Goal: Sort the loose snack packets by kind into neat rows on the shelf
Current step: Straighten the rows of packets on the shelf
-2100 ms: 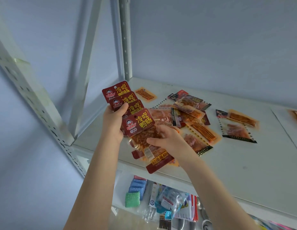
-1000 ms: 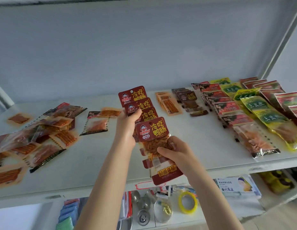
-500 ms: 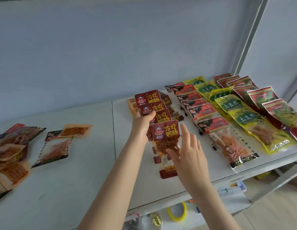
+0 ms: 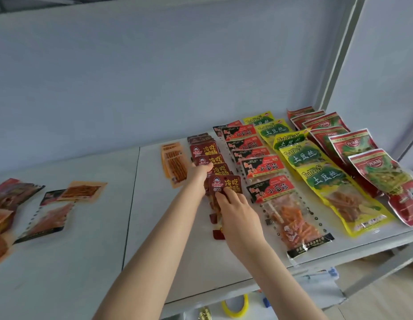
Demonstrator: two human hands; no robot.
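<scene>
Shelf (image 4: 85, 250): five sorted rows occupy the right half. Each runs near to far, its packets overlapping. Left to right they are the stick-snack stack (image 4: 175, 162), the fanned packet row (image 4: 207, 151), the gluten-snack row (image 4: 263, 167), the potato-shred row (image 4: 316, 176) and the end row (image 4: 367, 153), nearest the right upright (image 4: 339, 65).

The left hand (image 4: 198, 174) grips the fanned packet row at mid-length. The right hand (image 4: 237, 211) rests its fingers on that row's nearest packet (image 4: 226, 184).

Well apart, at far left, lies a loose pile (image 4: 7, 204), with two single packets (image 4: 80, 191) just to its right.

A tape ring (image 4: 235, 308) lies on the level below the near edge.
</scene>
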